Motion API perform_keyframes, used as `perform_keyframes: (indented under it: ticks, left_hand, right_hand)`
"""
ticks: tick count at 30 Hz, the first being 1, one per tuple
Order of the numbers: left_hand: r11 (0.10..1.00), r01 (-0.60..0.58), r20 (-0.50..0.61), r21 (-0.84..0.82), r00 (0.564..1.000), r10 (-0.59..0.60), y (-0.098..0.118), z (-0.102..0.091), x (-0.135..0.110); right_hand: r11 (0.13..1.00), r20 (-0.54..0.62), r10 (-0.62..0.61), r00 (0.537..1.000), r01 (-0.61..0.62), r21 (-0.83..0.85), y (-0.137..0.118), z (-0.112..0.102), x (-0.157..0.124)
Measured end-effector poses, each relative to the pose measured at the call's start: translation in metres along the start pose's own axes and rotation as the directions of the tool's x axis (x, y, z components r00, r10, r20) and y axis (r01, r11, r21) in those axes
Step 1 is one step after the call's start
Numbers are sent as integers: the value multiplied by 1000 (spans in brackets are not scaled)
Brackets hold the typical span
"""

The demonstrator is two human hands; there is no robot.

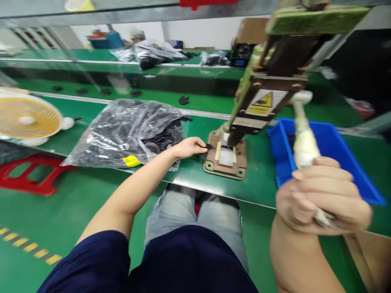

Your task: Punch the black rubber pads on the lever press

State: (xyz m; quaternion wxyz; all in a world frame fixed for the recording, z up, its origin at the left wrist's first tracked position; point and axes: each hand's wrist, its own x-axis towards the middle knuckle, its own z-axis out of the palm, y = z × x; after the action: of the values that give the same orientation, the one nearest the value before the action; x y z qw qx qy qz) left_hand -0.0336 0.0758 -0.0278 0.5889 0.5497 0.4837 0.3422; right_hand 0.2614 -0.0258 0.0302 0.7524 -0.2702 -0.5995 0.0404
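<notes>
My left hand [188, 147] pinches a small black part [209, 146] at the left edge of the brown base plate [225, 160] of a hand press [269, 87]. My right hand [322, 198] is wrapped round the press's white lever handle [302, 134], close to the camera at the right. The press head carries a yellow warning label [262, 102] and stands just above a pale fixture on the base. A clear plastic bag of black parts [128, 132] lies left of my left hand, with loose black pieces spilling from its mouth.
A blue bin [332, 142] stands right of the press, behind the lever. A yellow fan [26, 118] and a red stool [30, 175] are at the left. A green conveyor [152, 95] with scattered black parts runs behind the table. More bags lie at the back.
</notes>
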Motion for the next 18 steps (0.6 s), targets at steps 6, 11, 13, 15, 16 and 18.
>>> perform_keyframes:
  ticks: [6,11,13,15,16,18]
  left_hand:
    - [986,50,-47,-159,997,-58,5,17,5]
    - [994,59,-68,-94,996,-65,24,34,11]
    - [996,57,-84,-64,994,-62,27,42,18]
    - [997,49,-89,-56,995,-54,29,49,26]
    - [997,44,-83,-58,995,-48,29,52,30]
    - [998,25,-58,-62,998,-29,28,57,37]
  right_hand:
    - [969,66,-230,971,235,-82,-12,-7,10]
    - [969,116,-234,965,241,-53,-17,-7,9]
    - [968,122,-240,963,247,-48,-17,-8,9]
    - [967,119,-240,964,248,-59,-17,-9,10]
    - [967,120,-237,964,246,-69,-18,-9,10]
    - [967,124,-230,965,241,-87,-18,-8,10]
